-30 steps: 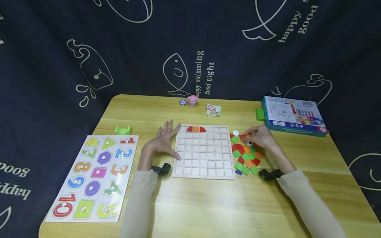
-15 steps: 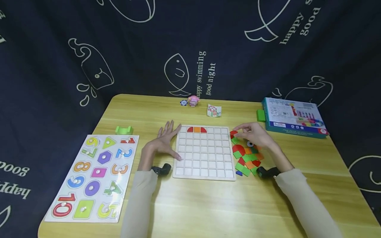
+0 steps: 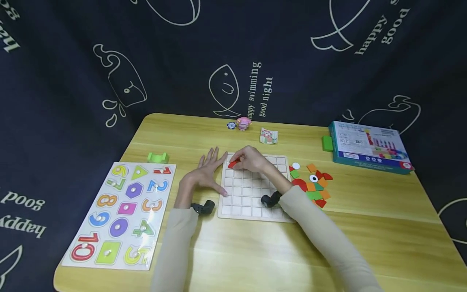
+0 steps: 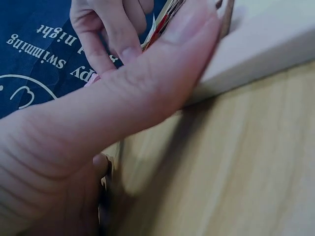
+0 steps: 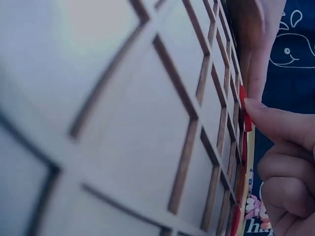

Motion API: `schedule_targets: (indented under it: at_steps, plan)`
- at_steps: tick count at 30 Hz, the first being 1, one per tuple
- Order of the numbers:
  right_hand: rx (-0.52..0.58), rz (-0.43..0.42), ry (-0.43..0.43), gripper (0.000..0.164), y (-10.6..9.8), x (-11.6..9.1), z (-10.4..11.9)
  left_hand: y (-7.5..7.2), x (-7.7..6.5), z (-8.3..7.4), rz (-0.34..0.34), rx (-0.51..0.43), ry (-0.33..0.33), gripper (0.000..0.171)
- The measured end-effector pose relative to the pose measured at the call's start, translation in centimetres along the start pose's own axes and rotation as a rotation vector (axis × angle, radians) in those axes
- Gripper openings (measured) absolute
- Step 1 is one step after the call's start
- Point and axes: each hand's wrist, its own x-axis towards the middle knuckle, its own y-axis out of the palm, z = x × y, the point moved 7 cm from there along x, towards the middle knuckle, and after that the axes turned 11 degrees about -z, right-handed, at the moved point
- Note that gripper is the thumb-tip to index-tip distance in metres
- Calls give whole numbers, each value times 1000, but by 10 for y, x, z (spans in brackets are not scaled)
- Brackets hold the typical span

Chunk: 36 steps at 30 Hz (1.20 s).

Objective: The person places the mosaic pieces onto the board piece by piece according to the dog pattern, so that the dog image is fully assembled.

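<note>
A white gridded board (image 3: 237,201) lies on the wooden table. With fingers spread, my left hand (image 3: 204,175) rests along the board's left edge, its thumb on the near-left squares. My right hand (image 3: 252,160) reaches across to the board's far-left corner and pinches a flat red tile (image 3: 232,164) between thumb and finger. In the right wrist view this red tile (image 5: 245,116) is close over the grid, with another red piece (image 5: 236,219) farther along the far row. From the head, my right hand hides most of that row.
Coloured tiles (image 3: 300,185) lie scattered right of the board, partly behind my right sleeve. A number puzzle (image 3: 127,221) is at left. Farther back are a green block (image 3: 158,157), pink figurine (image 3: 243,123), patterned card (image 3: 268,136) and blue box (image 3: 371,146).
My right hand has moved left from the tile pile to the board's far-left corner, carrying a red tile. My left hand stays at the board's edge. The head view has shifted slightly.
</note>
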Motion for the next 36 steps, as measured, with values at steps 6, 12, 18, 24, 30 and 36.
schedule_targets:
  at_steps: [6,12,18,24,30,36]
  plan:
    - [47,-31,52,26,0,4,-8,1,1,-3,6,15,-14,140]
    - [46,-36,52,23,4,7,-9,-1,0,-4,3,12,-6,139]
    - [14,-31,45,23,4,10,-9,-1,0,-4,-6,11,8,138]
    - [32,-31,83,23,-1,7,-11,-1,1,-4,-7,17,10,139]
    - [64,-53,48,30,-18,-5,-13,0,2,-4,-9,13,-2,141]
    - [-6,-127,121,33,-77,-48,-39,0,1,-4,-20,12,12,142]
